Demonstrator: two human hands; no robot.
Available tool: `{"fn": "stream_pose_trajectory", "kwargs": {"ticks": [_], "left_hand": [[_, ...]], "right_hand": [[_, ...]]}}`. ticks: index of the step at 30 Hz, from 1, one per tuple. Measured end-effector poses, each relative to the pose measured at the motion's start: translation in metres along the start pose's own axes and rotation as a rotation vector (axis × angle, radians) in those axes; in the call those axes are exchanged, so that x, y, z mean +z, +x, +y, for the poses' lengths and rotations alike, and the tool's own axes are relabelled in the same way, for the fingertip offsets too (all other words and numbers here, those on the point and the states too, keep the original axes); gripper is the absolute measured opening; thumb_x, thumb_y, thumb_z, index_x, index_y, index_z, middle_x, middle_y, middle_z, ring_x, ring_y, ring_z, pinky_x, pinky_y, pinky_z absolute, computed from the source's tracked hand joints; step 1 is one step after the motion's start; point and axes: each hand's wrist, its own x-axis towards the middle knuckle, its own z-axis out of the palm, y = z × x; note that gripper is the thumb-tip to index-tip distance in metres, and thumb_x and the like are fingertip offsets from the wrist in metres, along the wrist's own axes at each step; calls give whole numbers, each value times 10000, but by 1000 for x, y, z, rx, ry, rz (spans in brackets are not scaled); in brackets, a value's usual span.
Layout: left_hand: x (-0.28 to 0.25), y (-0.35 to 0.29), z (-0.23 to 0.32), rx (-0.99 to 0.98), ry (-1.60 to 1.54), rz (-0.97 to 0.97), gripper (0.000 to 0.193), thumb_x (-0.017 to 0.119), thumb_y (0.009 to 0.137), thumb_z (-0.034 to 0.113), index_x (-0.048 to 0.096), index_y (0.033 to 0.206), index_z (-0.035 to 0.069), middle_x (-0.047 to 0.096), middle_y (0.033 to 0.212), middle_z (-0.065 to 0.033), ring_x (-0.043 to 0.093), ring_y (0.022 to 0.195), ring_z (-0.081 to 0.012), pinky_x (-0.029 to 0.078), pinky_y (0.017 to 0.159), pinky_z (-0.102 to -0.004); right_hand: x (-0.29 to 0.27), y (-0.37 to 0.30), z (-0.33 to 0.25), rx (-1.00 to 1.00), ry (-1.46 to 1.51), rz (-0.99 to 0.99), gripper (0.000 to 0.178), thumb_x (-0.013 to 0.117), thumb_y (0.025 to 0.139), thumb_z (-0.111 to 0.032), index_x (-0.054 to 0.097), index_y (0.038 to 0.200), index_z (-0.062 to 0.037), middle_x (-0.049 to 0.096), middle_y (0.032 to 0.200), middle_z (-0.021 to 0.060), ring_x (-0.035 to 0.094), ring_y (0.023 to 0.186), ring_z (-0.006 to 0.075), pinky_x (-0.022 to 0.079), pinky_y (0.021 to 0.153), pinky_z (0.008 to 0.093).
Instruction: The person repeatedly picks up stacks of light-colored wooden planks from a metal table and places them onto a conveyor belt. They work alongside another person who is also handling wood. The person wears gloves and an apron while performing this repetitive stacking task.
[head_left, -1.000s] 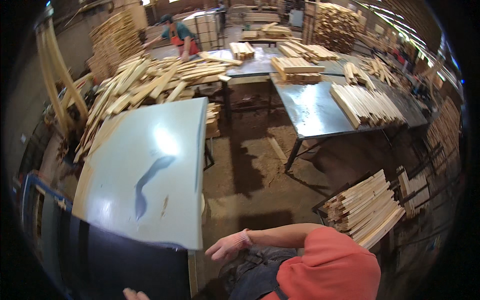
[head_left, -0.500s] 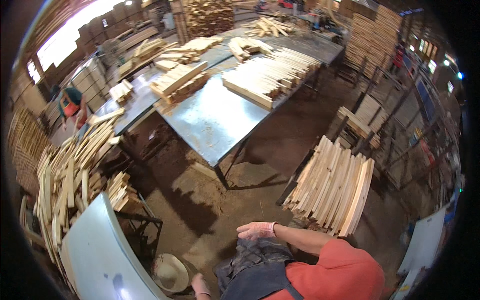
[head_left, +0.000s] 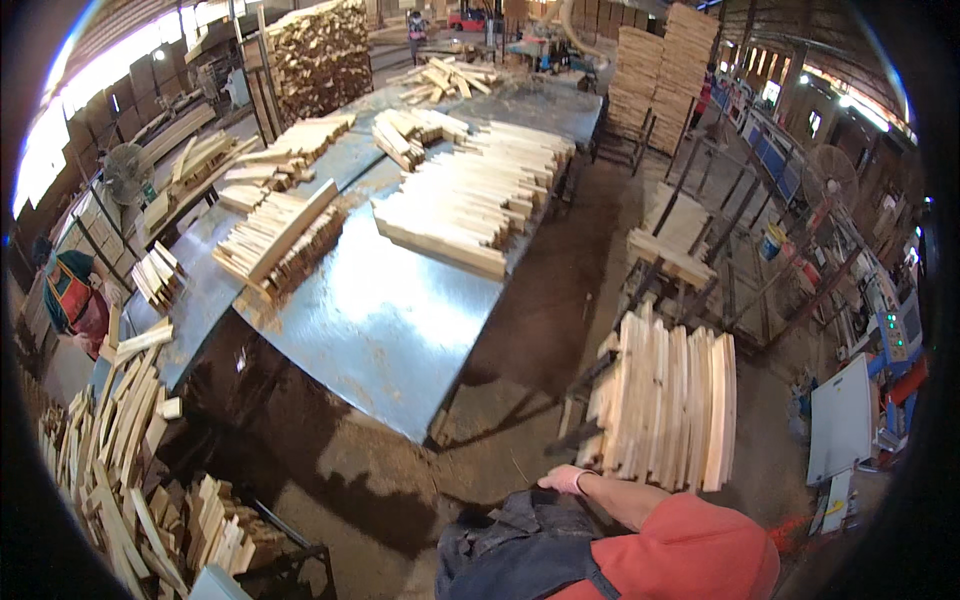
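My right hand [head_left: 566,480], in a pale pink work glove, is low in the picture, in front of my dark apron [head_left: 515,535]. Its fingers point left, loosely extended, and nothing shows in them. Nearest to it is a stack of long wooden strips [head_left: 665,400] on a dark metal rack, just beyond and to the right. I see a small gap between hand and stack. My left hand is out of view.
A metal-topped table [head_left: 400,350] stands ahead, bearing rows of wooden strips [head_left: 480,195]. A loose wood pile [head_left: 115,440] lies at left, near a person in an apron [head_left: 75,300]. Metal frames [head_left: 690,250] and a control panel [head_left: 895,335] stand at right.
The view has shifted, with the strip stack now nearer my right hand. My left hand and the pale round basin have left the picture. The pale-blue sheet at lower left has mostly gone.
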Motion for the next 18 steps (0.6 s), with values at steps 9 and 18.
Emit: {"fn": "stream_pose_trajectory", "kwargs": {"ticks": [9,18], "left_hand": [[65,95,346,322,86,18,379,597,1006,239,415,676,194,381,613,16,366,481,-191,341,472,-387],[298,37,461,560,33,-459,209,624,1049,143,559,854,187,433,728,98,368,572,-35,250,491,-236]], "right_hand": [[-132,107,-71,176,149,180,621,606,972,-505,697,1297,17,700,1324,289,630,1306,446,502,1067,474],[-354,241,-67,138,260,554,724,684,953,-448,564,1477,36,628,1444,325,600,1371,432,478,1138,455]]}}
